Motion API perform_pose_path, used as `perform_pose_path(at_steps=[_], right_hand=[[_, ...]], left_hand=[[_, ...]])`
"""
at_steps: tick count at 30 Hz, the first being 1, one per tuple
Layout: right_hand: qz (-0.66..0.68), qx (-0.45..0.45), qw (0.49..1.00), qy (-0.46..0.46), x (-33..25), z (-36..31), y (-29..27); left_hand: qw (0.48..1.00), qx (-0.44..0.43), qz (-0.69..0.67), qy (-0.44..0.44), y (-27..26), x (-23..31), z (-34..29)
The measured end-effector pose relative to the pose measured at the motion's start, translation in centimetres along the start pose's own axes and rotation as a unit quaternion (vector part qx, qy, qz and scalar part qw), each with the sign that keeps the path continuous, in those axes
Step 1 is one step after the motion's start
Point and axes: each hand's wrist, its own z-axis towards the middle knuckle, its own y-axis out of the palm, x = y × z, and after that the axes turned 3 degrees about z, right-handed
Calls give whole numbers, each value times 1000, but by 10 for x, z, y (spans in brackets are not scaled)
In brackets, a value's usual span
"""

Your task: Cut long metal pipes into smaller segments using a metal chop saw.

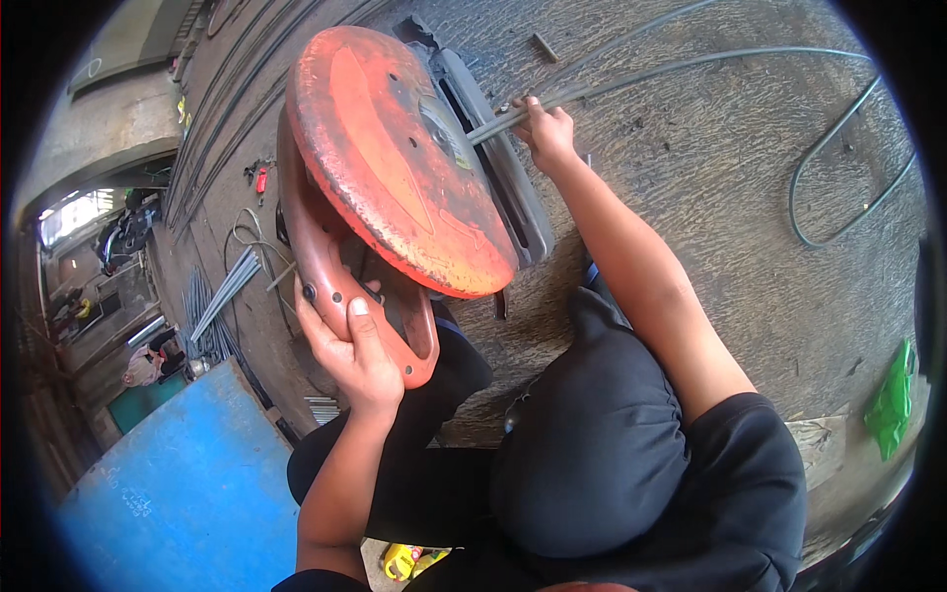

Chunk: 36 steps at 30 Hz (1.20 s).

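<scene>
Orange steel chop saw (395, 158): left hand (350, 350) clenches its handle to steer; right hand (546, 133) grips thin grey rods (631, 79), steadying them.

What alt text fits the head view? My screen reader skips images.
A person's left hand grips the orange handle of a chop saw, while the right hand holds thin metal rods at the saw's base. They crouch on a concrete floor, with a blue panel at lower left.

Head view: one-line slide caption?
Left hand grips orange chop saw handle; right hand holds thin steel rods at its blade.
</scene>
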Motion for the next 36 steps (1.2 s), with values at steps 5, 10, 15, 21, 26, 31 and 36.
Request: perform_pose_path(at_steps=[5,10,15,21,26,31,36], right_hand=[[18,-1,1000,3,0,-1,-1],[33,-19,999,8,-1,0,-3],[35,-22,999,12,-1,2,-3],[26,-25,999,15,-2,1,-4],[27,-16,999,16,-3,0,-3],[23,-23,999,9,-1,2,-4],[20,-3,1000,7,0,2,-3]], left_hand=[[1000,2,2,2,-1,-1,0],[1000,-7,-19,-4,-1,-2,0],[1000,-7,-29,-9,-1,0,0],[1000,-1,-31,2,1,0,0],[1000,-5,-20,-6,-2,-1,0],[999,-6,-39,-15,-1,-3,-1],[999,6,-30,-20,1,1,-3]])
